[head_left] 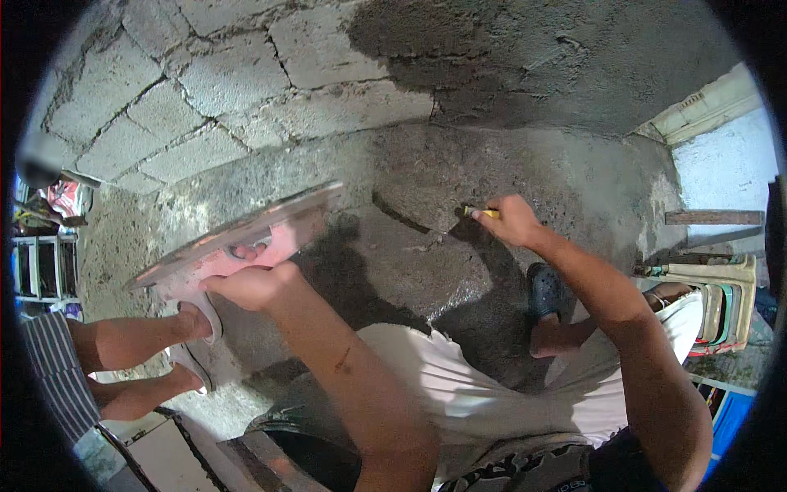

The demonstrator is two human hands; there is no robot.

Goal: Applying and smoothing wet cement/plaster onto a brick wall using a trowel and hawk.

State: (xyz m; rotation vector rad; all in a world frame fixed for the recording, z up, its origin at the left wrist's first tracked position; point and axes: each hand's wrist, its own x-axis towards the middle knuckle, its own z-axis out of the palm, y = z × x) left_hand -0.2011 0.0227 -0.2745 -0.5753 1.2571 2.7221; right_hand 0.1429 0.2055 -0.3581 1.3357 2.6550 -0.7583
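Note:
My left hand [252, 287] grips a pink board tool [299, 234] with a long, mud-streaked edge, held tilted at the left of centre. My right hand [512, 221] is closed on a tool with a yellow handle [490, 214]; its working end is hard to make out over the damp, rough concrete floor [410, 279]. Above both hands, the block wall [225, 82] has open joints at the left, and dark wet plaster [541, 66] covers its right part.
Another person's legs [131, 344] in pale slippers stand close at my left. My foot in a dark clog [543, 295] is at the right. Stacked plastic stools [730, 271] stand below a wooden plank [713, 216] at the far right. A metal frame [45, 271] stands far left.

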